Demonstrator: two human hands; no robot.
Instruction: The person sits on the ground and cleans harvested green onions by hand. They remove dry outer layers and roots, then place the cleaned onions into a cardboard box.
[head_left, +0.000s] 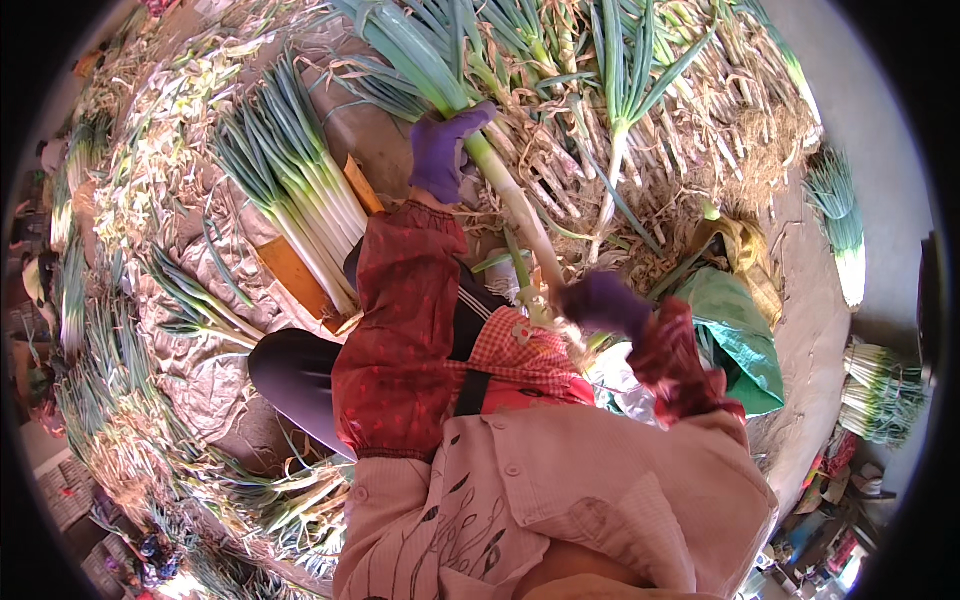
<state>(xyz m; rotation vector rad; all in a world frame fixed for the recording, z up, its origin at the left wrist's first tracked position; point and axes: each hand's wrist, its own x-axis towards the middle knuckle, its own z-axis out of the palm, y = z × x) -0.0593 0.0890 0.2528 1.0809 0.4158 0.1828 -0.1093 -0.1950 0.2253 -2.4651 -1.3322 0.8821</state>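
My left hand (444, 154), in a purple glove, grips a thick Welsh onion (517, 202) just below its green leaves. The stalk slants down toward my lap, its pale root end to the lower right. Beside that root end is my right hand (609, 304), also purple-gloved and blurred by motion; whether its fingers close on the stalk is unclear. To the left, a neat bundle of trimmed onions (307, 187) rests in an orange holder (292, 277). Another onion (616, 142), with spread leaves, lies on the heap beyond my hands.
A heap of untrimmed onions (705, 142) with dry roots spreads ahead. A green sack (731, 330) and a yellow sack (754, 259) lie at right. Loose onions (217, 311) rest on a crumpled cloth (199, 375) at left. Tied bundles (844, 225) stand along the right.
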